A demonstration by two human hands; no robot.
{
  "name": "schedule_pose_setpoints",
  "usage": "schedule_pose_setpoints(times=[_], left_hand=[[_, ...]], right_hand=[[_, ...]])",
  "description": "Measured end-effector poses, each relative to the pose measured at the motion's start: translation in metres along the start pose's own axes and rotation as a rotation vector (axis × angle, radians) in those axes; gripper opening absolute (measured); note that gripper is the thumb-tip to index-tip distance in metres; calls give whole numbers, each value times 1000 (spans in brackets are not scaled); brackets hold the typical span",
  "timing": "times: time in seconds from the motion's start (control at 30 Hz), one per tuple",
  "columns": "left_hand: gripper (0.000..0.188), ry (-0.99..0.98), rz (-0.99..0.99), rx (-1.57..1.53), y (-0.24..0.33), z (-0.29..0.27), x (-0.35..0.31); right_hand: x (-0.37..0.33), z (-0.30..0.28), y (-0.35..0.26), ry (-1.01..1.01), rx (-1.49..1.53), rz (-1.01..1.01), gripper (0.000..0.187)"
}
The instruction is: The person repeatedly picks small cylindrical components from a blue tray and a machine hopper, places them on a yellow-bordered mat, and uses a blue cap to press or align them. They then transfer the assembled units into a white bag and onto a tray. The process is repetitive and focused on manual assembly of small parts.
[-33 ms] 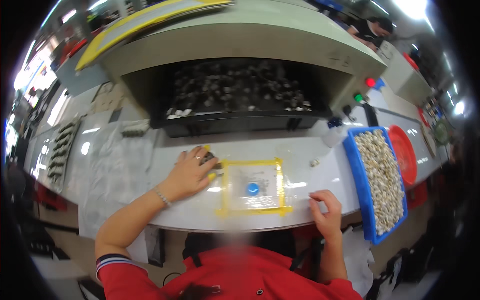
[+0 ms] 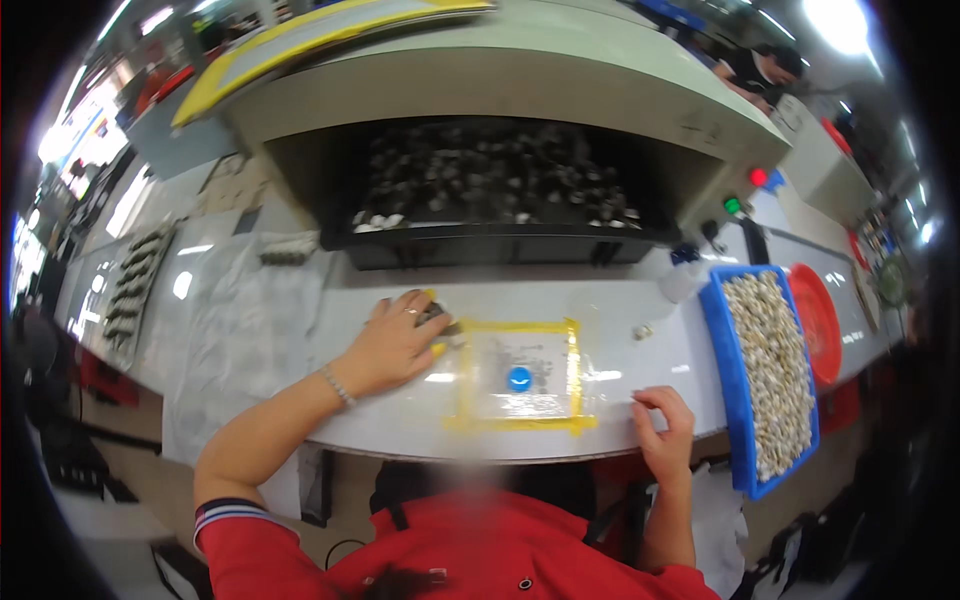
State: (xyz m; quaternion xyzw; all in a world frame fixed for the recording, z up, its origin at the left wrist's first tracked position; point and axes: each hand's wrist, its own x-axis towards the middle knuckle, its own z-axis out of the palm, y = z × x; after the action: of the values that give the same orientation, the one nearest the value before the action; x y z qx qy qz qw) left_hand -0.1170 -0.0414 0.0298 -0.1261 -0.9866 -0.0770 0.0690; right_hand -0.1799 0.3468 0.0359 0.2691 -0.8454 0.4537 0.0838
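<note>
On the white worktop, left of a taped square, my left hand (image 2: 398, 345) curls around a cluster of small dark pieces (image 2: 432, 314). Yellow covers show on its fingertips, and its palm hides part of the cluster. The square is a clear sheet edged with yellow tape (image 2: 573, 365); a round blue piece (image 2: 519, 379) rests on it among small dark marks. Near the front table edge, right of the square, my right hand (image 2: 668, 432) has thumb and index fingertips together in a pinch. Whatever may be between them is too small to make out.
A blue tray (image 2: 742, 445) full of small pale pieces stands at the right, beside a red basin (image 2: 815, 325). One small pale piece (image 2: 641, 332) lies near the square. A dark bin (image 2: 500, 250) of pieces sits under the machine housing. Stacked strips (image 2: 140, 285) lie left.
The whole scene sits slightly further right in the picture, as the view has turned a little. Both hands keep nearly the same places on the table.
</note>
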Motion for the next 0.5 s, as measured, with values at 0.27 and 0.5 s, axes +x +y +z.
schedule_pose_setpoints(times=[0.27,0.5], left_hand=[[42,-55,-70,-23,11,-14,-26],[38,75,-71,-149,27,-16,5]], right_hand=[[22,-4,6,-4,-74,-5,10],[65,-14,34,-41,-257,50,25]])
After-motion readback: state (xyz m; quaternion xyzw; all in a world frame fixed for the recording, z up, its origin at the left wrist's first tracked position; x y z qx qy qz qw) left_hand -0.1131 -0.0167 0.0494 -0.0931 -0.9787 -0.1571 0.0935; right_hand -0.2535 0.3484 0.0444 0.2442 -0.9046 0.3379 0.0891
